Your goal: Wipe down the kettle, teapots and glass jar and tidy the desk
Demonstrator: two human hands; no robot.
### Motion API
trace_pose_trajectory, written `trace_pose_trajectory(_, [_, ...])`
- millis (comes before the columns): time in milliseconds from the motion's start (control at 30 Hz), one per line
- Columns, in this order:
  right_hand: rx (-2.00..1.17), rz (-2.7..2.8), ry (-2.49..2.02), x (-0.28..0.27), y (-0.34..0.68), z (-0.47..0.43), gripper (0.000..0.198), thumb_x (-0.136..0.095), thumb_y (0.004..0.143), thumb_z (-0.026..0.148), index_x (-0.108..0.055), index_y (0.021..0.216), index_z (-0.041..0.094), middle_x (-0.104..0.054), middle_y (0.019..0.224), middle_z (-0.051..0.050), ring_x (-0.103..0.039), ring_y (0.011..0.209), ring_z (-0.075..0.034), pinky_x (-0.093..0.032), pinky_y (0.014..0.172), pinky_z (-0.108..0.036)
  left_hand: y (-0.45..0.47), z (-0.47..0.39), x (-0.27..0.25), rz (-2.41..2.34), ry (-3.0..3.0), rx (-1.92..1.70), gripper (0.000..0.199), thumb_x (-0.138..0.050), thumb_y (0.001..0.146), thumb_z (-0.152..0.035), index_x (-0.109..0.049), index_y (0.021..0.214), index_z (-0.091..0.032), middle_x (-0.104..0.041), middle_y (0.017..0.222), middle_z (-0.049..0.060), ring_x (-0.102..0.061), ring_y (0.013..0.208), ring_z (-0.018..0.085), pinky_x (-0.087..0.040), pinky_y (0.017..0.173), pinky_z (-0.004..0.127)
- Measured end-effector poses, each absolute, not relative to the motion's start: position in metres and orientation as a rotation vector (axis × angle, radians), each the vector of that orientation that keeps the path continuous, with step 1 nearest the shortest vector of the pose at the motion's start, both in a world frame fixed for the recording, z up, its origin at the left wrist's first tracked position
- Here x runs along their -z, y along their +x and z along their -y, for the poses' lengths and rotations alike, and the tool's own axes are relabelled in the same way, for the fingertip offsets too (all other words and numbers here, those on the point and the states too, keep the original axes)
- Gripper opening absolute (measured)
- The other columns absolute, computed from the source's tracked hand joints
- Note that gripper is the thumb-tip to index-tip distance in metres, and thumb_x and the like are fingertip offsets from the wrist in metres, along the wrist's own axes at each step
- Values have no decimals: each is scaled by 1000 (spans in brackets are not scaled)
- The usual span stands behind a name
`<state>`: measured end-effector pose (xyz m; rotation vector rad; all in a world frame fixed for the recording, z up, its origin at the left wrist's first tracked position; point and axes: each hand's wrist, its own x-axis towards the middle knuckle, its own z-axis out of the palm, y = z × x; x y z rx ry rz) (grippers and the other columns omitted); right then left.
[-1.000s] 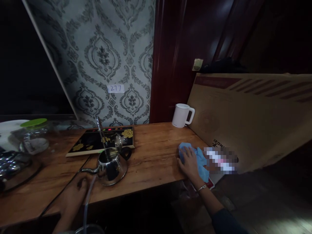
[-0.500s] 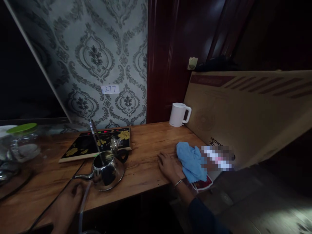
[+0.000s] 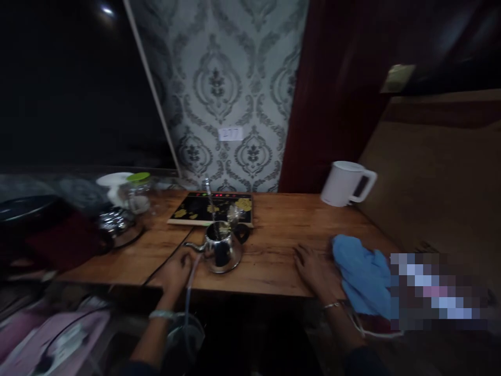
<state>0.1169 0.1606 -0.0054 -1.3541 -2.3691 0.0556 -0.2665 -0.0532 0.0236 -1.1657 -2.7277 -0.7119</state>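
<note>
A shiny steel kettle stands near the table's front edge, its spout to the left and its black handle to the right. Its lid is tipped up at the back, and a slim shiny rod sticks up from the opening. My left hand rests on the table below the spout, fingers loosely bent and apart, beside a clear hose. Nothing shows in its grasp. To the kettle's right, my right hand lies flat with fingers spread, left of a crumpled blue cloth.
A black induction cooker with lit lights lies behind the kettle. A white electric kettle stands by a large cardboard box. Left are a green-lidded jar, another metal pot and a screen. A bucket sits below.
The view has swung left and drawn back, so the left side of the table and the bucket show. Both hands keep about the same places on the table.
</note>
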Motion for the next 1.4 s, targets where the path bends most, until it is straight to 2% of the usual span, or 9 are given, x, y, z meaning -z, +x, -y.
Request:
trace_pose_trajectory(200, [-31,2521,-1357,-1,125,-159,52,-32,100,35,-68,132,16,-64,143,-11,-59,131,-27,-42,114,-44,-257,59,-24,2704,-1174,779,30,-49,91,-22,-75,105,-15,-78,101,11,-71,91,24,-47,78,30])
trace_pose_trajectory(433, [-28,2577,-1392,-8,124,-156,54,-33,100,36,-66,136,12,-63,145,-11,-56,135,-27,-36,119,-43,-253,59,-22,2753,-1085,778,30,-51,90,-21,-77,105,-17,-79,105,11,-72,100,27,-51,86,33])
trace_pose_trajectory(667, [-40,2609,-1345,-10,126,-157,56,-31,101,37,-66,136,9,-63,145,-14,-59,133,-28,-40,116,-42,-253,59,-22,2735,-1080,829,30,-54,89,-20,-76,110,-19,-79,110,9,-72,105,25,-52,93,32])
trace_pose_trajectory(1400, [7,2589,-1333,3,125,-164,56,-31,100,34,-67,133,8,-65,142,-15,-60,132,-27,-38,118,-42,-255,58,-16,2726,-1079,846,29,-52,90,-21,-76,106,-19,-79,106,8,-72,102,23,-52,91,31])
